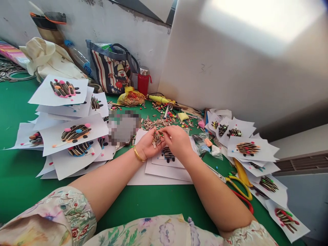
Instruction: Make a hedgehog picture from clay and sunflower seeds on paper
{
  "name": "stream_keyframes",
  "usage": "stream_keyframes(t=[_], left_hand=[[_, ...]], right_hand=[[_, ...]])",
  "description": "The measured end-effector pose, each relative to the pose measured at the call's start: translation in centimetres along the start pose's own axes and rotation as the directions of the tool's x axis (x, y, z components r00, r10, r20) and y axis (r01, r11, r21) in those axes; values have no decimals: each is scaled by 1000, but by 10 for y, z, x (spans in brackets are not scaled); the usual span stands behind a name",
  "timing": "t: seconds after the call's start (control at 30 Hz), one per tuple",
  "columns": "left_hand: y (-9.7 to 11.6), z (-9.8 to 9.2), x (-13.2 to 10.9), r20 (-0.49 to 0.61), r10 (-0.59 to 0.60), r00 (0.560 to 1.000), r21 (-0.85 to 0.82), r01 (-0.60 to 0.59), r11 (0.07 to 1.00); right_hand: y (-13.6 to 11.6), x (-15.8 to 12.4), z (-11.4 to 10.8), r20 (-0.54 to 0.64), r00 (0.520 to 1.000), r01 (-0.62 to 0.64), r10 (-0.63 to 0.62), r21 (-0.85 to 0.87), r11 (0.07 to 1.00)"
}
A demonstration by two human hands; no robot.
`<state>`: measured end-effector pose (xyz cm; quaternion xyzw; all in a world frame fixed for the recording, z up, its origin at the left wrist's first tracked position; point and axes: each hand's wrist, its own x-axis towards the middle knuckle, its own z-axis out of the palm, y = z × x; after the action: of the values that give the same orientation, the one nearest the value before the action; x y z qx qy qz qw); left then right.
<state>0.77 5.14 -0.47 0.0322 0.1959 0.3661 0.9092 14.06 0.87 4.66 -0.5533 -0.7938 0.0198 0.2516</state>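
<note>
My left hand is cupped palm up, holding a small heap of striped sunflower seeds. Over it, my right hand has thumb and forefinger pinched at the heap, with what looks like one seed at the fingertips. Beneath both hands lies a stack of white paper sheets. On the top sheet is a hedgehog-like figure made of sunflower seeds with dark blobs along its lower edge; my hands partly cover it. Loose sunflower seeds are scattered just beyond my hands.
Piled seed pictures stand left and right. Scissors and a yellow comb lie by my right forearm. Clay lumps sit in plastic bags. Behind are a red flask, a striped bag and a bottle.
</note>
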Motion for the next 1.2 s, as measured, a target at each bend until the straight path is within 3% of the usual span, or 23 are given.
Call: stream_keyframes(t=[0.23, 0.37, 0.63, 1.2], left_hand=[[2, 6, -7, -11, -8, 1000, 59, 9, 998], [1, 6, -7, -27, 9, 1000, 63, -7, 998], [2, 6, -7, -32, 16, 999, 66, -14, 998], [1, 7, -8, -48, 19, 999, 64, -15, 998]], right_hand=[[36, -38, -18, -66, 972, -210, 223, 164, 964], [56, -60, -13, 55, 939, -343, 339, 177, 922], [51, -63, -7, 157, 930, -350, 333, 94, 932], [43, -55, -5, 234, 930, -285, 285, -34, 958]])
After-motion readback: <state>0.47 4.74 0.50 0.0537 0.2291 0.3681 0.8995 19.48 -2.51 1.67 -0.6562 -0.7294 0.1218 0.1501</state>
